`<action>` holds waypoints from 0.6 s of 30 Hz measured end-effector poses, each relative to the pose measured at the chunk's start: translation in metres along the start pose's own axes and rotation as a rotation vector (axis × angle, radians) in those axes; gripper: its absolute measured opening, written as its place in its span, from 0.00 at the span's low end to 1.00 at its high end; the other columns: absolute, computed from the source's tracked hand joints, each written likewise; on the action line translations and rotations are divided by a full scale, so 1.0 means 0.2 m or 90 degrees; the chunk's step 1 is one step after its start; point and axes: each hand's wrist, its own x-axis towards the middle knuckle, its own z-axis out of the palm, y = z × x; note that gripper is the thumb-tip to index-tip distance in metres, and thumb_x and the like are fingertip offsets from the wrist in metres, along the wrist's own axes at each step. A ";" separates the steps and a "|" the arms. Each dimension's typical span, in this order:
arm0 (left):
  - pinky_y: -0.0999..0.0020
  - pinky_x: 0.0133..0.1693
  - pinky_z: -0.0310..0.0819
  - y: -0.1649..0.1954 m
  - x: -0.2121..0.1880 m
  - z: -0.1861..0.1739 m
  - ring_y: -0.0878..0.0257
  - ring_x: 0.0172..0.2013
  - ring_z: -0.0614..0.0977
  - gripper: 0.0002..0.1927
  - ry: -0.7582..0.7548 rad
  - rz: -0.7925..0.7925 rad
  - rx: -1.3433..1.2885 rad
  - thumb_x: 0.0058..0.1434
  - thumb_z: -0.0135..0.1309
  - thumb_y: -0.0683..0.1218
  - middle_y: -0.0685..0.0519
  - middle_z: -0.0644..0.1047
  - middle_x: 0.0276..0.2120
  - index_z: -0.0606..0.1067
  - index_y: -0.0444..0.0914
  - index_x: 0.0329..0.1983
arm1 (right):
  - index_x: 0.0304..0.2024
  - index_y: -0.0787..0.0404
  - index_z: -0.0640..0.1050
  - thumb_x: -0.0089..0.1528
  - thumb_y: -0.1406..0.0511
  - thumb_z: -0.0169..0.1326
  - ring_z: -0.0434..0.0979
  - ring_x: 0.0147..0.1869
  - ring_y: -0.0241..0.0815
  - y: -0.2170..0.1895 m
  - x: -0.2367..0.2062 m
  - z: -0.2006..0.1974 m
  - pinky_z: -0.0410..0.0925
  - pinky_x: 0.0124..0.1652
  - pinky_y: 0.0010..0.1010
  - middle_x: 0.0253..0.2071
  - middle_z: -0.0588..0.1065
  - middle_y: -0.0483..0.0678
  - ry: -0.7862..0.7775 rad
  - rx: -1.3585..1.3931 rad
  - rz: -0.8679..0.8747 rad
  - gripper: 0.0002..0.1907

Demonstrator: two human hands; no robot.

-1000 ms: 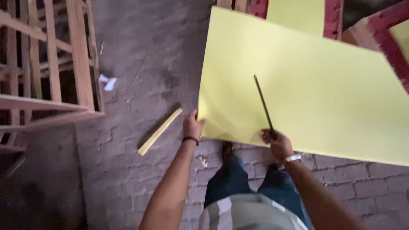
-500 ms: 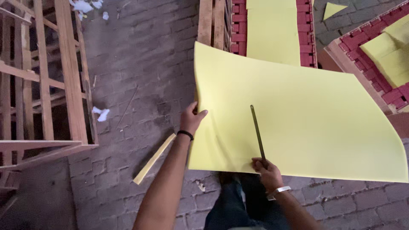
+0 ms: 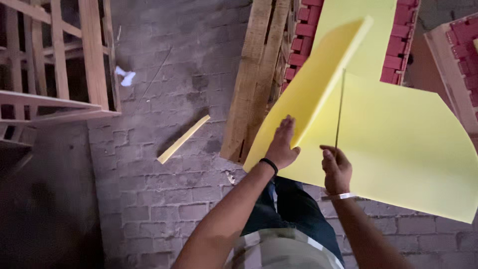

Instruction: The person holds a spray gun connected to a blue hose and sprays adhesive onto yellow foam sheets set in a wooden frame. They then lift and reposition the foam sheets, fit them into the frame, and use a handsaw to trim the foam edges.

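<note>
Large yellow foam sheet [image 3: 398, 149] folded upward; left hand [image 3: 281, 147] spread flat against fold, right hand [image 3: 336, 167] pinching thin dark rod [image 3: 339, 107]. Yellow foam strip [image 3: 183, 139] on brick floor [image 3: 164, 199]; wooden pallet [image 3: 256, 74] beside sheet.

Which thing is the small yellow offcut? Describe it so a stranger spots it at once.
Start at the upright wooden pallet on the grey brick floor. Just left of its base lies a narrow yellow strip, flat and diagonal. Unlike the big yellow sheet beside it, no hand touches it.
</note>
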 end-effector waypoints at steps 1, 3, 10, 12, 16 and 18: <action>0.53 0.74 0.43 0.03 -0.04 -0.02 0.46 0.77 0.51 0.50 0.017 0.017 0.099 0.55 0.60 0.43 0.40 0.50 0.78 0.47 0.38 0.78 | 0.51 0.64 0.79 0.69 0.64 0.52 0.60 0.27 0.27 -0.05 -0.01 0.00 0.55 0.27 0.20 0.25 0.66 0.36 -0.019 -0.007 -0.028 0.13; 0.53 0.77 0.46 0.07 -0.13 -0.09 0.48 0.78 0.56 0.48 0.044 0.050 0.301 0.57 0.58 0.42 0.42 0.53 0.80 0.51 0.43 0.79 | 0.53 0.65 0.78 0.66 0.64 0.54 0.62 0.29 0.27 -0.13 0.00 0.05 0.58 0.29 0.20 0.27 0.68 0.37 -0.063 -0.088 -0.047 0.15; 0.49 0.66 0.55 0.19 -0.34 -0.22 0.36 0.68 0.62 0.52 0.058 -0.190 0.307 0.52 0.57 0.50 0.26 0.58 0.70 0.49 0.29 0.77 | 0.52 0.65 0.79 0.64 0.60 0.58 0.70 0.30 0.31 -0.20 0.10 0.20 0.64 0.31 0.22 0.29 0.75 0.43 -0.086 -0.334 -0.053 0.18; 0.48 0.63 0.57 0.24 -0.31 -0.18 0.36 0.68 0.61 0.52 -0.007 -0.205 0.302 0.54 0.56 0.53 0.26 0.57 0.70 0.49 0.27 0.76 | 0.53 0.66 0.79 0.64 0.63 0.55 0.70 0.31 0.31 -0.17 0.14 0.17 0.64 0.32 0.23 0.31 0.76 0.43 -0.112 -0.174 -0.034 0.18; 0.46 0.65 0.54 0.34 -0.22 -0.10 0.38 0.69 0.60 0.51 -0.026 -0.278 0.287 0.56 0.56 0.54 0.28 0.55 0.73 0.49 0.29 0.78 | 0.54 0.67 0.74 0.64 0.67 0.56 0.74 0.34 0.31 -0.16 0.24 0.08 0.67 0.32 0.24 0.36 0.79 0.44 -0.225 -0.201 -0.028 0.16; 0.45 0.68 0.49 0.38 -0.18 -0.06 0.38 0.71 0.56 0.50 -0.017 -0.292 0.290 0.57 0.56 0.55 0.29 0.54 0.72 0.50 0.30 0.76 | 0.55 0.64 0.74 0.66 0.67 0.53 0.77 0.32 0.33 -0.21 0.26 0.01 0.69 0.31 0.27 0.36 0.81 0.45 -0.262 -0.330 -0.012 0.15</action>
